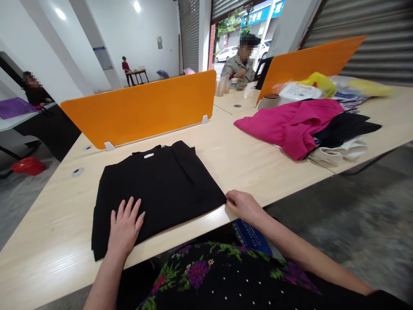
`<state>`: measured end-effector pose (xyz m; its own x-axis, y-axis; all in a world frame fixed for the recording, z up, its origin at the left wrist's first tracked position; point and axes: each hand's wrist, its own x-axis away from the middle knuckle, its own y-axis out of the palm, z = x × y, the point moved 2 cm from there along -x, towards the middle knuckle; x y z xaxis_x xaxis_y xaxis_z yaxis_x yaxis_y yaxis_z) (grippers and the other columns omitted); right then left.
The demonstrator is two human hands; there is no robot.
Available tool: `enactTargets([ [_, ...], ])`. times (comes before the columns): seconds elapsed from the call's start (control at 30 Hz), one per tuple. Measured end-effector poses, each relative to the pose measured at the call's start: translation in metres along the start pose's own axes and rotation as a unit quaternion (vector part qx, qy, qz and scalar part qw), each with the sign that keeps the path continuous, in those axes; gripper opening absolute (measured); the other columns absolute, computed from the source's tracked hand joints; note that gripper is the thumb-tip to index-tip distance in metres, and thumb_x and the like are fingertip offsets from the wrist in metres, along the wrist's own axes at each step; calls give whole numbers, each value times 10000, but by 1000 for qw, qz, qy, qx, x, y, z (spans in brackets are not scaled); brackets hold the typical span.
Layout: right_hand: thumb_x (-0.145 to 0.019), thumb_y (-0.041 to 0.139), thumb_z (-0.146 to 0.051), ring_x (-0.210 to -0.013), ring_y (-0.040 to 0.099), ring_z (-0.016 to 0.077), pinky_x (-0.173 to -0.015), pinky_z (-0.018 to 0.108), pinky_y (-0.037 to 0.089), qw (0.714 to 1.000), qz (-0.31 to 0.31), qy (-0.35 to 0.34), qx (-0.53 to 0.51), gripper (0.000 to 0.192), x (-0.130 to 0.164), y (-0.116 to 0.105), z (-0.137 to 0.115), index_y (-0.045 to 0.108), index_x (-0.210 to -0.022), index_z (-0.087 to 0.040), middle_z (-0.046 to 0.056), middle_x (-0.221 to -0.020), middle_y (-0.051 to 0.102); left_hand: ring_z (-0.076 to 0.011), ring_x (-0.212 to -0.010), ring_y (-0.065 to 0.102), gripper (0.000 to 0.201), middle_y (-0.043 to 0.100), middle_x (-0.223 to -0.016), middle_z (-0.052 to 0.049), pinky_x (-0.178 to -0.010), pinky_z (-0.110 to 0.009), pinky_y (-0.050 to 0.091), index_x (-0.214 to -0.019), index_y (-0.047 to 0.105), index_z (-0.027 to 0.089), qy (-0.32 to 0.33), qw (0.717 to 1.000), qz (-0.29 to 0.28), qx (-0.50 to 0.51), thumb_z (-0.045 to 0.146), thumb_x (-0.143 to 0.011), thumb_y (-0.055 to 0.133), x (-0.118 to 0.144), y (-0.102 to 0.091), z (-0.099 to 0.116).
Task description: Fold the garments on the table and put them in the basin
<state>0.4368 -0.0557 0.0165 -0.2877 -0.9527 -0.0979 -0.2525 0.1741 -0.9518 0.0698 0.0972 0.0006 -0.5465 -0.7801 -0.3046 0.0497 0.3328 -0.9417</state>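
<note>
A black shirt (161,185) lies folded on the light wooden table (222,146), its collar and white neck label facing the orange divider. My left hand (125,226) rests flat on the shirt's near left part with fingers spread. At the shirt's near right corner, my right hand (243,206) has its fingers closed in a pinch on the black cloth. The fingertips of that hand are partly hidden by the hand itself.
An orange divider (145,110) stands behind the shirt. To the right lies a pile with a pink garment (290,125), black cloth and a cream strap (342,150). Plastic packages (300,90) sit behind it. A person (240,64) sits across the table; others are farther back.
</note>
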Motion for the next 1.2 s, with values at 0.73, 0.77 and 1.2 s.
enactTargets([
  [0.73,-875,438,-170,-867,649,220,-654,277,380,989,-96,81,72,248,-83,-7,-14,685,-854,-155,105,-909,709,-327,-1390,310,497,407,-1495,-57,-1086,-584,278,-1414,445,261,1,1000,13,-16,381,-943,342,5,4,0],
  [0.77,-887,434,-193,-866,647,218,-656,276,381,992,-85,77,59,255,-89,-10,-15,684,-846,-159,101,-903,710,-328,-1376,333,489,430,-1480,-60,-1076,-580,297,-1401,462,261,2,1000,15,-11,384,-942,348,3,3,-1],
  [1.2,-899,428,-96,-937,662,248,-720,278,473,994,-36,59,88,284,-203,18,-73,695,-993,-102,168,-1004,680,-264,-1245,492,378,592,-1285,-136,-1057,-390,376,-1159,616,153,-133,991,0,35,324,-923,374,-78,22,-82],
])
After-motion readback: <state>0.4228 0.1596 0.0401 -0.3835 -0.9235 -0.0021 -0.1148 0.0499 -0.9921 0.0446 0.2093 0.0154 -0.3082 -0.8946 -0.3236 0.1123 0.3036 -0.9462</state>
